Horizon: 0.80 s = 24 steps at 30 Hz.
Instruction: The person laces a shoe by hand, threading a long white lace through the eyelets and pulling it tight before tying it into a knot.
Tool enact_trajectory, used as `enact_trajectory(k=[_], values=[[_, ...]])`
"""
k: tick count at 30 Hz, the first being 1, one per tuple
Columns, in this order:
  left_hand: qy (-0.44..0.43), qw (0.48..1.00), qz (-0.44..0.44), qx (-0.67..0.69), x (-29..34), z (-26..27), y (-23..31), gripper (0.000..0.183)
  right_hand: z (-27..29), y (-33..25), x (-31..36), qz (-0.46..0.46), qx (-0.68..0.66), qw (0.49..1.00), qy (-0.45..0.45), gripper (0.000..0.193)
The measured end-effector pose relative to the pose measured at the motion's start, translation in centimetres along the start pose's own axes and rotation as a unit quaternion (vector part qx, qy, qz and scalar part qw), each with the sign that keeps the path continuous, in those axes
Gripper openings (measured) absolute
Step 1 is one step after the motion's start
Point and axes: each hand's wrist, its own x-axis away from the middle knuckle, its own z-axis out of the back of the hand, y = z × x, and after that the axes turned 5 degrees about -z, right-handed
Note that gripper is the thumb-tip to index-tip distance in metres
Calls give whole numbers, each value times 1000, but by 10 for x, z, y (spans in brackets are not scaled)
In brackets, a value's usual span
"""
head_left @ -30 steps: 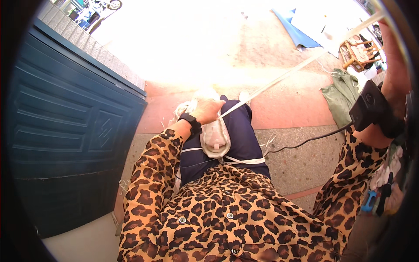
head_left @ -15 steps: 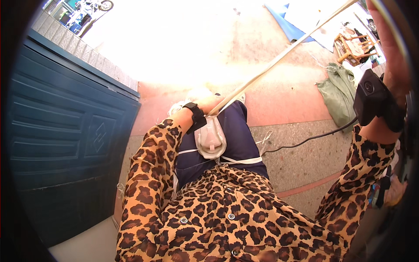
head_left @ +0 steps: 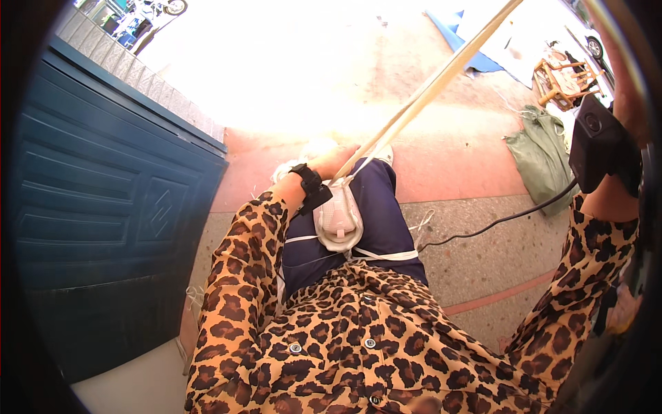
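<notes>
A pale pink and white shoe (head_left: 336,222) rests on my dark-trousered lap, its rounded heel end toward me. My left hand (head_left: 332,163) grips the far part of the shoe; glare washes out its fingers. From the shoe a long beige lace-like strip (head_left: 431,91) runs taut in two strands to the upper right and leaves the top of the picture. My right hand (head_left: 626,93) is raised at the right rim, its fingers cut off, so what it holds is hidden. White bands (head_left: 386,255) cross both thighs beside the shoe.
A dark blue panelled door (head_left: 103,214) stands close on my left. To the right lie a green sack (head_left: 539,162) and a black cable (head_left: 500,222) running to the device on my right wrist. Farther off are a bamboo chair (head_left: 564,79) and a blue sheet (head_left: 463,45).
The strip now stands steeper, and its two strands have spread apart. My right arm has shifted slightly outward and down; the left hand stays at the shoe. The whole view has moved a little.
</notes>
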Motion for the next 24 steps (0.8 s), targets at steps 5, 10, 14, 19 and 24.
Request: enact_trajectory(k=[5, 10, 14, 19, 24], values=[[69, 991, -2, 117, -2, -22, -72, 45, -2, 4, -7, -14, 12, 1000, -5, 18], [123, 976, -27, 180, 21, -14, -41, 37, 10, 1, -10, -29, 48, 998, 3, 17], [83, 989, -55, 108, 57, 10, -6, 28, 23, -6, -11, -38, 71, 997, 8, 16], [29, 961, -216, 170, 81, 47, 52, 25, 45, -20, -2, -49, 103, 993, 28, 16], [228, 797, -77, 554, 150, 83, 7, 21, 76, -21, 5, -69, 122, 989, 44, 16]])
